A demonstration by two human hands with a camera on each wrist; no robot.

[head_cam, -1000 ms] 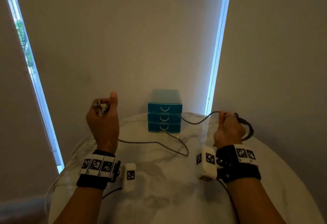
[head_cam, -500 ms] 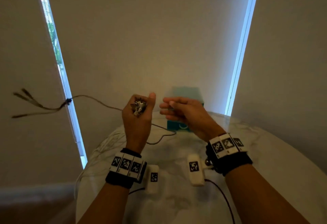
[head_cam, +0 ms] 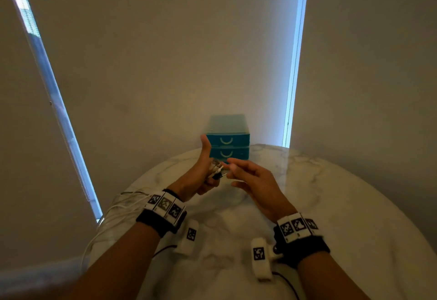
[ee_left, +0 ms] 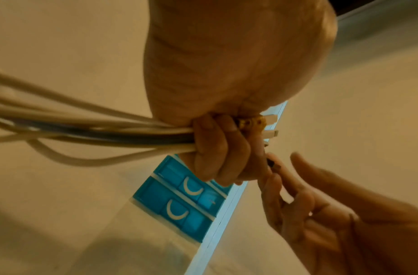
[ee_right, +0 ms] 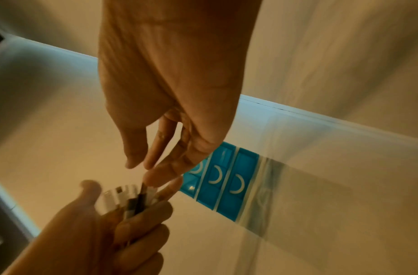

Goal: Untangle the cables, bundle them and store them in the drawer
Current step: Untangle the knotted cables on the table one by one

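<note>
Left hand grips the cable ends; right hand reaches in beside them.

At frame centre of the head view, the left hand (head_cam: 197, 176) is clenched round the cables (ee_left: 90, 134), thumb up, plugs (ee_right: 130, 198) sticking out above its fingers; the cables trail off to the lower left over the table (head_cam: 331, 205) edge. The right hand (head_cam: 255, 181) is loose, fingers (ee_right: 156, 176) straight, tips at the plugs, grasping nothing plainly. The blue drawers (head_cam: 227, 143) stand shut just behind both hands.
</note>
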